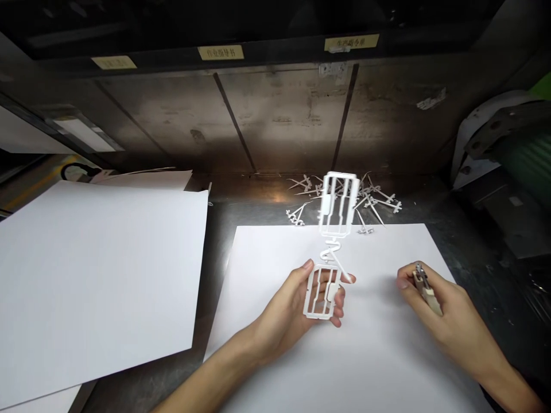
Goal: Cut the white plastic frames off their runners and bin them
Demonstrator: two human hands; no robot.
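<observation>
A white plastic part made of two slotted rectangular frames [338,234] joined by a curved runner stands up from my left hand [297,307], whose fingers and thumb hold its lower frame. The upper frame rises over the far edge of a white sheet [370,344]. To the right, above the same sheet, my right hand [447,315] is closed around a small cutter [427,291] with a beige handle and metal tip. The two hands are apart, and the cutter does not touch the part.
Several white plastic runner scraps [379,201] lie beyond the sheet on the dark metal table [228,215]. More white sheets [107,275] are on the left. A metal back wall [284,120] stands behind. Green and grey equipment [516,137] is at the right.
</observation>
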